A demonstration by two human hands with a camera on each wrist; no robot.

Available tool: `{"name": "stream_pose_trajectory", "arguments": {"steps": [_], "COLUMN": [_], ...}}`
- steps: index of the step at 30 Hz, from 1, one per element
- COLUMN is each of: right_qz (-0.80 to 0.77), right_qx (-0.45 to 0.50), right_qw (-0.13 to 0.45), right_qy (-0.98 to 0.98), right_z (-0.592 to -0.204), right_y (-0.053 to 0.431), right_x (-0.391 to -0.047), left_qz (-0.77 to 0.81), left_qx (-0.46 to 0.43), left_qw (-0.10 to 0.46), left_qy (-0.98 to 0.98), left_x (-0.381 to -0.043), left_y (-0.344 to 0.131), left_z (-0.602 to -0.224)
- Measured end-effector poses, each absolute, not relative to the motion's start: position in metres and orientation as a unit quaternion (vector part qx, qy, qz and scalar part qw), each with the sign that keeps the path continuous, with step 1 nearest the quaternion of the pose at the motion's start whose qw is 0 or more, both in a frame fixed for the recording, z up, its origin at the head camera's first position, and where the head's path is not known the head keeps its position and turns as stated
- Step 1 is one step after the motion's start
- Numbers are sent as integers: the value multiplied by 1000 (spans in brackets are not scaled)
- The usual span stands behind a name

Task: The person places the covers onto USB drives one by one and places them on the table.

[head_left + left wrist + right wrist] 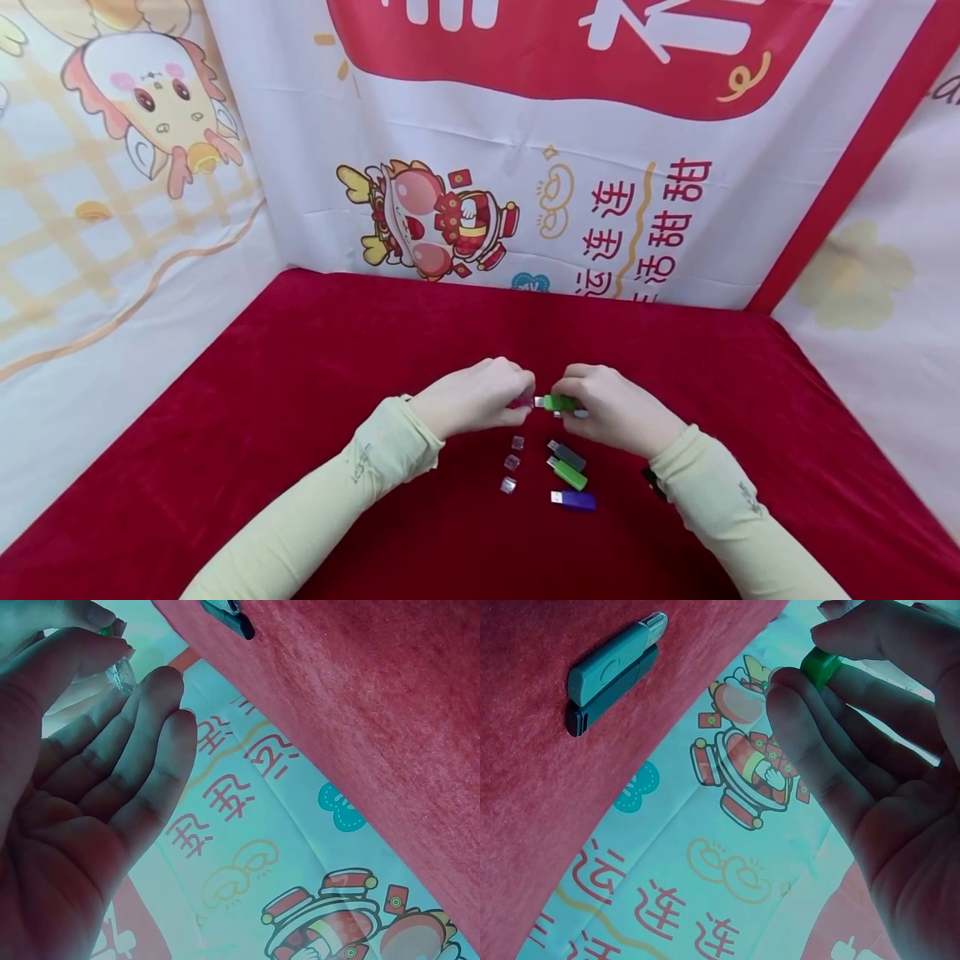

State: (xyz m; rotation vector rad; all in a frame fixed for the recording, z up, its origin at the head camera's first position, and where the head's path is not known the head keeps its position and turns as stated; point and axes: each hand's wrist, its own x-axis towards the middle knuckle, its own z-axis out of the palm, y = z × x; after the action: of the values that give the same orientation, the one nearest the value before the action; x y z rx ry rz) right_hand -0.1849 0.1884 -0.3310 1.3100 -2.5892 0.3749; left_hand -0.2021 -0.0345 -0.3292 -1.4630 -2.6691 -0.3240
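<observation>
In the head view my left hand (491, 396) pinches a small clear cap (522, 402) between thumb and fingers. The cap also shows at the fingertips as a clear piece (120, 675) in the left wrist view. Facing it, my right hand (611, 407) pinches a green USB flash drive (558, 403), its metal plug pointing left at the cap. Only the drive's green end (821, 669) shows in the right wrist view. Both are held above the red cloth, close together; whether they touch I cannot tell. Under the right hand lies another drive (557, 414), mostly hidden.
Nearer me on the red cloth (420, 517) lie three clear caps (512, 462) in a column. To their right rest a grey drive (570, 456), a green drive (570, 475) and a blue-purple drive (577, 501). A printed white curtain (315, 167) stands behind.
</observation>
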Motion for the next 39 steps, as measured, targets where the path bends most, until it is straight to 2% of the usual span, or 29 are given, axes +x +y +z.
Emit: {"name": "stream_pose_trajectory", "arguments": {"steps": [39], "right_qz": [130], "right_qx": [453], "right_qw": [131], "right_qy": [-872], "right_z": [-331], "right_y": [187], "right_x": [-182], "left_qz": [-123], "left_qx": [-498], "left_qw": [68], "left_qy": [-856], "left_x": [-201], "left_y": [-35], "left_z": [-328]}}
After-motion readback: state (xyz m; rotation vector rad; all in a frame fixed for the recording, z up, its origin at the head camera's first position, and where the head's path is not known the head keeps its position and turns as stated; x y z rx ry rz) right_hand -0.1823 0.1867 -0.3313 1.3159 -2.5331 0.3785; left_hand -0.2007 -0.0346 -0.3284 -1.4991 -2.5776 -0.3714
